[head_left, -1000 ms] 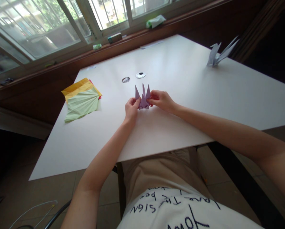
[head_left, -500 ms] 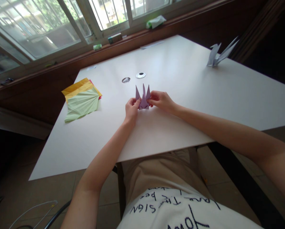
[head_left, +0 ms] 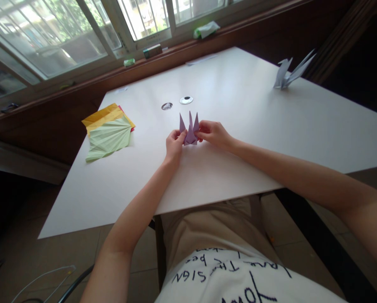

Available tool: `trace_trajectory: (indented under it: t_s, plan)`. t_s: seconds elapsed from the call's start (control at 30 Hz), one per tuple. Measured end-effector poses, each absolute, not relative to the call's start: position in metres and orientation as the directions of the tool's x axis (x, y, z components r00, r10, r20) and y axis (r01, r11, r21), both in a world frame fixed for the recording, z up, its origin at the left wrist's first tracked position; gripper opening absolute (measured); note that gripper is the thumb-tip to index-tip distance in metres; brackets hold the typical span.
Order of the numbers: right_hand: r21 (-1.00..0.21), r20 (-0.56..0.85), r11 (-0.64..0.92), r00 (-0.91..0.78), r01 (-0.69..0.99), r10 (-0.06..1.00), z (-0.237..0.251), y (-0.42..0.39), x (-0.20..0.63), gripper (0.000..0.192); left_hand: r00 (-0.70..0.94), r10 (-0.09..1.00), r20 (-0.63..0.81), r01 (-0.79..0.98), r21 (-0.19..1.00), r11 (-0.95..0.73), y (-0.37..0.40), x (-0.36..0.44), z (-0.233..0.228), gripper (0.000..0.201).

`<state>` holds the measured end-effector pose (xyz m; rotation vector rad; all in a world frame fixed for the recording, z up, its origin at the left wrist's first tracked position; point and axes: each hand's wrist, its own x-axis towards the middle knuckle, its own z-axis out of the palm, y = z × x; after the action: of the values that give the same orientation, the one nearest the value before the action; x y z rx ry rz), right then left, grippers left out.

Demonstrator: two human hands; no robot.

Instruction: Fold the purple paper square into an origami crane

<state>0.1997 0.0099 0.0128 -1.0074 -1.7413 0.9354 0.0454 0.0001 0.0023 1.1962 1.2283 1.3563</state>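
Observation:
A small purple folded paper piece with three upward points sits at the middle of the white table. My left hand pinches its left side. On the other side, my right hand pinches its right edge. Both hands rest low on the tabletop, with the paper held between them.
A stack of yellow, red and pleated pale green paper lies at the table's left. Two small round discs lie beyond the purple piece. A finished pale paper crane stands at the far right. Small items sit on the window sill.

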Motion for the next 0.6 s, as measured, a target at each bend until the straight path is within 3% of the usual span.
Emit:
trace_trajectory:
  t_s: [0.6]
  plan:
    - [-0.869,0.313,0.393,-0.283,0.299,0.907,0.0155,0.0087,0.1991,0.013,-0.106,0.992,0.064,-0.011,0.998,-0.065,-0.0002,0.0467,0.0041,0.016]
